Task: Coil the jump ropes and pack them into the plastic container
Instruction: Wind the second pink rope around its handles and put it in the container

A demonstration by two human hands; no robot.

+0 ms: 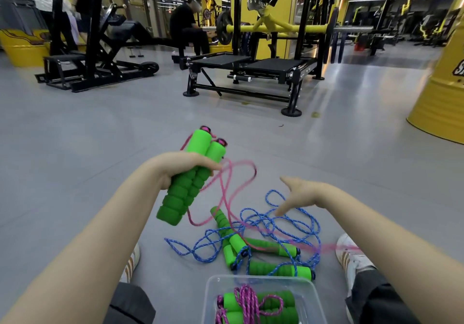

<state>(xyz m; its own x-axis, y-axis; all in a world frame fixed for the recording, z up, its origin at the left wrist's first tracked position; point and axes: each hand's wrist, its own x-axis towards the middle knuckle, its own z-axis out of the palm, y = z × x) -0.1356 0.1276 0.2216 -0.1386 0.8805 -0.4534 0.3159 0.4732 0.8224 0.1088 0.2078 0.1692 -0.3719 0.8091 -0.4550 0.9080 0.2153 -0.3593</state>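
While the left hand [180,170] grips the two green foam handles [187,185] of the pink rope [226,190] side by side above the floor [100,148], the cord hangs loose in loops below them and trails, blurred, toward the white shoe [351,256]. Right hand [303,194] is open, fingers extended, holding nothing, above the tangled blue ropes [288,223]. These lie uncoiled on the floor with their four green handles [271,246] among them. Clear plastic container [213,296] stands nearest the person, just beside the tangle; one coiled purple rope [244,301] with green handles lies inside.
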